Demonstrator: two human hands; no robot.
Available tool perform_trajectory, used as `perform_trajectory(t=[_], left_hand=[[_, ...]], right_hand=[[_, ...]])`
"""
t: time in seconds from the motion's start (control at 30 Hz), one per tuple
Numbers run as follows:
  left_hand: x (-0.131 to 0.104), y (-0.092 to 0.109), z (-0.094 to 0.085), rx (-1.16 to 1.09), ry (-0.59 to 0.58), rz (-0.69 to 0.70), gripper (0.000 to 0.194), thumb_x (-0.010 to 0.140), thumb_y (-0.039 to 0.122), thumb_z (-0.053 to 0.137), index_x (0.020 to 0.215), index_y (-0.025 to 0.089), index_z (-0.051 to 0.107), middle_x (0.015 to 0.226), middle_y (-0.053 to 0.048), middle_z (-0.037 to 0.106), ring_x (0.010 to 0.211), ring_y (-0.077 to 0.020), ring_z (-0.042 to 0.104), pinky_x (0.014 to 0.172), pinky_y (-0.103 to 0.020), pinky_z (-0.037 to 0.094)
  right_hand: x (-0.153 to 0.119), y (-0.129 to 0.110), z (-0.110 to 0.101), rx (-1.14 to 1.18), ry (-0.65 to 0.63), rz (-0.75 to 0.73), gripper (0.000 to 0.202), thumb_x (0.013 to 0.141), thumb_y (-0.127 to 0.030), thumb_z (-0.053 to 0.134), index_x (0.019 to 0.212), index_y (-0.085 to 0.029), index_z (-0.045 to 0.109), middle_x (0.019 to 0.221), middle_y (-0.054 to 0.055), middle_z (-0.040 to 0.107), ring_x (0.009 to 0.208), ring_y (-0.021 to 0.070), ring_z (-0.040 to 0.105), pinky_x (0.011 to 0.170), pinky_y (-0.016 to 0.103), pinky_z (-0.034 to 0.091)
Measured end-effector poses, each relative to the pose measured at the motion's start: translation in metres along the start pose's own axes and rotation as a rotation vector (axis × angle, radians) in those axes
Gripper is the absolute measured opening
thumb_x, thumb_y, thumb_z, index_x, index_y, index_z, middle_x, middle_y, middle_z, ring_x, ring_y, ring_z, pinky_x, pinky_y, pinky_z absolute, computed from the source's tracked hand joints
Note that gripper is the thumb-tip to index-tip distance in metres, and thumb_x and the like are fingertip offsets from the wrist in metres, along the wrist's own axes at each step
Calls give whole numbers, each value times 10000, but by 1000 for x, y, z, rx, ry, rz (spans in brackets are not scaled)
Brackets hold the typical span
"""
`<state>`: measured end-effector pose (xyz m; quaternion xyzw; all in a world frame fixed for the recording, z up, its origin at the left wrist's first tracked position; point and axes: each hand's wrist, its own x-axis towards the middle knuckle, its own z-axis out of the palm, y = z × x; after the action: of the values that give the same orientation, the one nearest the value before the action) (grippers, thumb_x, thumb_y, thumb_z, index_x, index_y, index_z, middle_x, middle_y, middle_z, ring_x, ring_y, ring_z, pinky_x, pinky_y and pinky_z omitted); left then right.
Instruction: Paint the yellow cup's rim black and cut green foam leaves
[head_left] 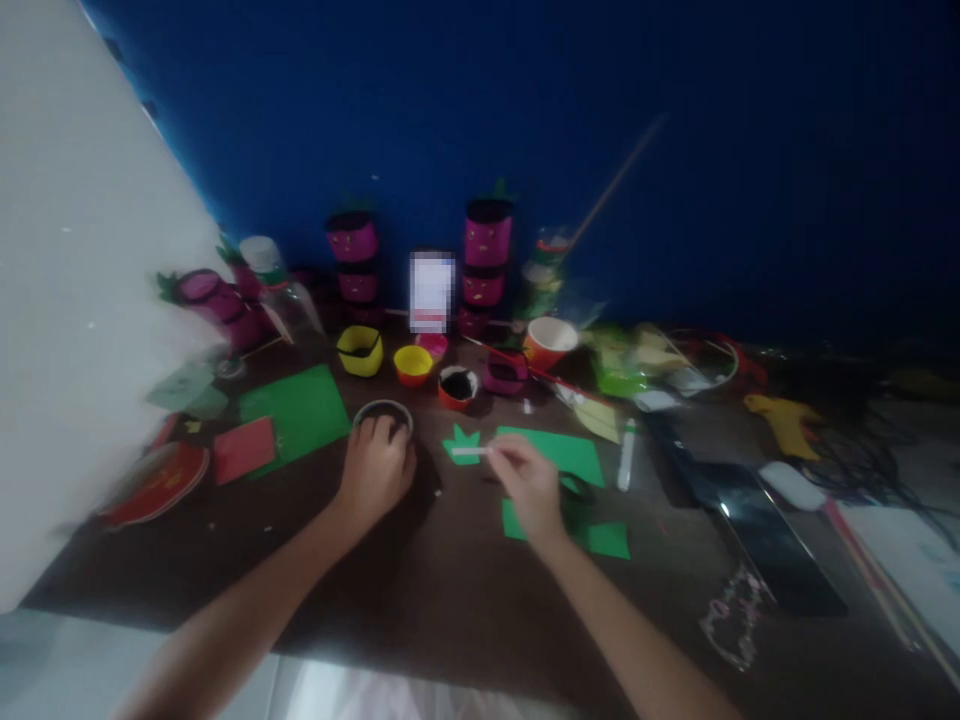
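My left hand [381, 460] is closed over a round ring with a pale rim [384, 406], which looks like a tape roll, on the dark table. Its fingers curl onto the near side of the ring and hide part of it. My right hand [529, 480] is pinched around the end of a thin white strip [469, 451]. That strip lies across a small green paper cutout [463, 436] with pointed tips. Under and beside the right hand are a green paper sheet [581, 452] and a smaller green piece [609, 540]. Dark scissor handles [576, 487] show partly behind the wrist.
Purple stacked cups [487, 240] and a phone [432, 290] stand along the blue wall. Small yellow [360, 352] and red cups [456, 388] sit in front. A bottle [281, 290] and green sheet [300, 410] are left; a marker [627, 455] and glue gun [784, 422] are right.
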<state>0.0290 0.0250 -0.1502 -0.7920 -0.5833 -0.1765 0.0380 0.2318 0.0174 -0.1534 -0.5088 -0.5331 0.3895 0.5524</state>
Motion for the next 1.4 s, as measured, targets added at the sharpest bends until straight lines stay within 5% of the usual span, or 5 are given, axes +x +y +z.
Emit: perform_trajectory(t=[0.13,0.47,0.6,0.93,1.4], left_hand=[[8,9,5,-203,3,46,203,840,243,466,913,158,635,947,-100,576,914,-237,494,773,-352,399],[51,35,27,-507,-134,-179,90,716,212,621,799,198,653,825,-64,574,836,-235,495,765,-362,362],[48,32,33,-716,-112,-227,46,683,171,626,675,183,582,764,-37,563,810,-205,508,764,-338,377],[28,34,33,-1411,-9,-479,326,664,344,668,826,184,434,778,-6,585,642,-101,574,573,-208,440],[17,43,33,-1635,41,-557,306,617,269,718,724,178,447,657,75,440,532,-40,423,521,-159,344]], right_hand=[[1,2,-2,10,88,0,147,741,-328,622,702,-187,621,788,36,591,750,174,556,666,303,451],[2,7,-5,-21,107,-66,159,780,-330,579,742,-180,614,813,47,583,778,183,550,684,318,452],[2,5,-6,11,110,-42,153,774,-332,585,736,-185,608,801,37,589,755,174,555,658,303,453],[4,17,3,373,143,251,273,619,-322,747,732,-192,535,673,-8,633,613,142,607,606,285,495],[-4,10,15,249,161,282,269,611,-328,749,719,-182,550,640,-20,618,583,125,575,560,247,462]])
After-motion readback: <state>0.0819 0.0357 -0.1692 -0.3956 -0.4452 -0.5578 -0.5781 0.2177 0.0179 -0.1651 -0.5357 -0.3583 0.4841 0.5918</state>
